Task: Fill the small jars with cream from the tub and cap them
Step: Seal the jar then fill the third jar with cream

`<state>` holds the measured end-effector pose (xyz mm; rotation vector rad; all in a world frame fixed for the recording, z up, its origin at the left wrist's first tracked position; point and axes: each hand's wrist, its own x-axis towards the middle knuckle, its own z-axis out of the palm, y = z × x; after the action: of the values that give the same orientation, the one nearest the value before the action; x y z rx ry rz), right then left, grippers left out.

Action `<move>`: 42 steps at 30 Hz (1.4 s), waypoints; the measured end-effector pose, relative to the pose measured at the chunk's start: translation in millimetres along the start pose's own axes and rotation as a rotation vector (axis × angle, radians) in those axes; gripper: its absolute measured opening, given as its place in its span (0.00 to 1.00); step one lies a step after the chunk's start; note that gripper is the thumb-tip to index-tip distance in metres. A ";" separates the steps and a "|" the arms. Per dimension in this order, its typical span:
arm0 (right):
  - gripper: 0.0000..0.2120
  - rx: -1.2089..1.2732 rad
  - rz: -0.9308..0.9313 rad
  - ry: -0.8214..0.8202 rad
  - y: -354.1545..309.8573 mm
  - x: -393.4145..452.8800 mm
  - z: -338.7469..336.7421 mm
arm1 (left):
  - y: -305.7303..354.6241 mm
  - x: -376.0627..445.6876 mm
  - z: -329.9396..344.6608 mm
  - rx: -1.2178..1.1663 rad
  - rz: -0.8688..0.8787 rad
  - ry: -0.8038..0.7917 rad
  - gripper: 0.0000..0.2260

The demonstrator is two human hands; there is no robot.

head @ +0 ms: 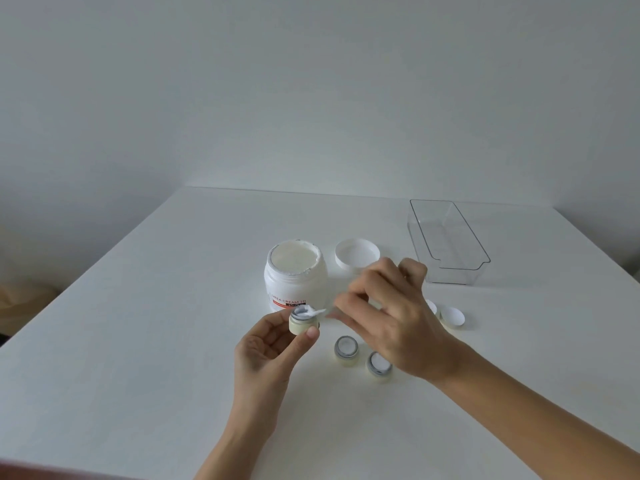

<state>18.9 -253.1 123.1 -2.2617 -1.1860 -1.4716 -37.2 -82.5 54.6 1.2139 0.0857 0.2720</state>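
My left hand (266, 351) holds a small pale-yellow jar (300, 325) upright, just in front of the open white cream tub (295, 275). My right hand (388, 313) pinches a thin clear spatula (323, 311) whose tip, loaded with white cream, rests on the jar's mouth. Two more uncapped small jars (346, 349) (379, 365) stand on the table under my right wrist. Small caps (452, 317) lie to the right, partly hidden by my right hand.
The tub's white lid (356, 254) lies upside down behind my right hand. A clear plastic tray (450, 240) stands at the back right. The white table (138, 323) ends at a far edge against a plain wall.
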 end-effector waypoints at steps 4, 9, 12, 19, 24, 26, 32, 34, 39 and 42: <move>0.07 -0.013 -0.073 0.031 4.3 -11.9 -4.2 | 0.8 0.3 0.3 0.006 -0.014 0.000 0.15; 0.06 -0.008 -0.104 0.056 11.7 -20.5 -7.1 | 1.5 0.0 -0.3 0.008 -0.022 0.009 0.15; 0.07 -0.041 -0.128 0.052 15.5 -23.8 -9.5 | 2.2 -0.5 -0.1 0.004 -0.026 0.007 0.15; 0.13 -0.068 0.101 0.159 26.6 -1.8 -6.4 | 1.7 -0.2 -1.0 0.005 -0.029 0.001 0.14; 0.14 -0.033 0.253 -0.002 29.7 41.1 16.3 | 0.7 0.1 -0.2 0.014 -0.025 -0.022 0.15; 0.13 -0.019 0.214 -0.137 29.7 57.3 30.7 | 0.8 -0.4 0.1 0.028 -0.029 -0.031 0.15; 0.11 -0.151 -0.113 -0.584 28.8 90.5 66.6 | -0.5 -0.2 0.7 0.043 -0.031 -0.040 0.15; 0.11 -0.137 -0.151 -0.716 30.5 96.2 73.9 | -0.7 -0.2 0.9 0.035 -0.032 -0.039 0.16; 0.22 -0.065 -0.057 -0.920 34.2 102.4 80.5 | -0.9 0.1 1.3 0.037 -0.026 -0.046 0.17; 0.23 0.135 0.129 -1.001 39.0 99.6 79.9 | -0.7 -0.1 1.4 0.039 -0.030 -0.063 0.17</move>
<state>119.4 -183.9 177.3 -2.9522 -1.2183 -0.1158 -36.9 -84.0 54.4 1.2580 0.0549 0.2069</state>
